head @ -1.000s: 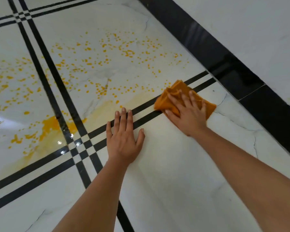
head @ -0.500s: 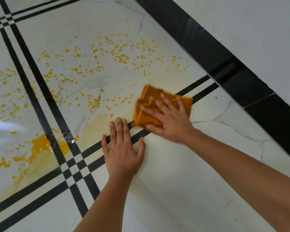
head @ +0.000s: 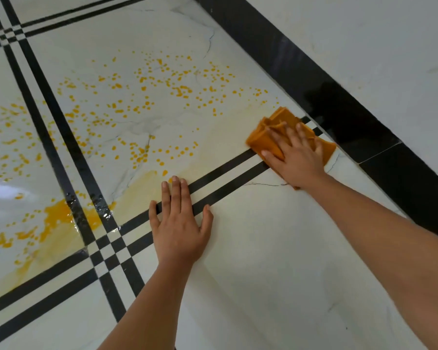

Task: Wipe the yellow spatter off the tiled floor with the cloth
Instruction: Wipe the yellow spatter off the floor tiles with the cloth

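Yellow spatter dots the white marble tile ahead of me, with a thicker yellow puddle at the left across a black stripe. A pale yellow smear runs along the near edge of that tile. My right hand presses flat with straight fingers on a folded orange cloth, which lies at the right end of the double black stripe near the wall base. My left hand rests flat on the floor, fingers straight, across the same stripes, holding nothing.
A black skirting band runs diagonally along the right, with a white wall above it. Double black stripes cross at lower left. The white tile near me shows thin cracks.
My right hand has slid the cloth back to the right along the stripes toward the skirting, after sweeping left half a second ago. My left hand stays planted on the floor.
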`<action>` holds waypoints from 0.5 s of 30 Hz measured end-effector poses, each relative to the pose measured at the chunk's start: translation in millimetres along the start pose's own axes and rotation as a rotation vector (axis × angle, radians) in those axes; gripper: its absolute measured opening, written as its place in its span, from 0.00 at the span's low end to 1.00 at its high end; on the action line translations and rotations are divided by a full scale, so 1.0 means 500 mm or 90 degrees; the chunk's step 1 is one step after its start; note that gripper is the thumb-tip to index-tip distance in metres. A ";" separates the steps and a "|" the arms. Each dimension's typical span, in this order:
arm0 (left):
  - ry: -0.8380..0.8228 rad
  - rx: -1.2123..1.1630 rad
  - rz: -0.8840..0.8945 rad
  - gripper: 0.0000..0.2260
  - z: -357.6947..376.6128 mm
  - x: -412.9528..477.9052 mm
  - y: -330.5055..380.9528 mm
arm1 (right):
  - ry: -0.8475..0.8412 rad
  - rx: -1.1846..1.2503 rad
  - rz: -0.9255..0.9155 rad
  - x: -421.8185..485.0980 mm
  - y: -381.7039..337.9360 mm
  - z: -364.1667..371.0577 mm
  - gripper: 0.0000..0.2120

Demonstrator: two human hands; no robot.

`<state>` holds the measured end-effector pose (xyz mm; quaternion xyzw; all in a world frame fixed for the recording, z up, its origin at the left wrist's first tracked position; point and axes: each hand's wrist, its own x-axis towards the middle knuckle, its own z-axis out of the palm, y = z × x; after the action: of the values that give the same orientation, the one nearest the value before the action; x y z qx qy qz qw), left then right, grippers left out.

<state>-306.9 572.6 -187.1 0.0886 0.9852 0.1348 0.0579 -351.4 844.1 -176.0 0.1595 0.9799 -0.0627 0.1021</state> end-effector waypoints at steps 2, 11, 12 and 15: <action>-0.006 0.002 0.001 0.34 0.000 0.001 0.001 | 0.012 -0.002 0.025 -0.009 -0.033 0.004 0.30; -0.019 0.035 0.146 0.34 -0.007 0.021 0.059 | 0.054 0.002 0.064 -0.059 0.021 -0.002 0.32; -0.030 0.031 0.160 0.34 -0.001 0.028 0.077 | 0.068 -0.011 0.046 -0.063 0.021 -0.002 0.31; -0.043 0.018 0.151 0.34 0.018 0.039 0.115 | 0.073 -0.049 -0.010 -0.072 0.044 -0.009 0.28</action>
<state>-315.4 633.0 -181.5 0.2096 0.9671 0.1241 0.0734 -311.3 854.9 -165.8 0.1507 0.9871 -0.0166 0.0517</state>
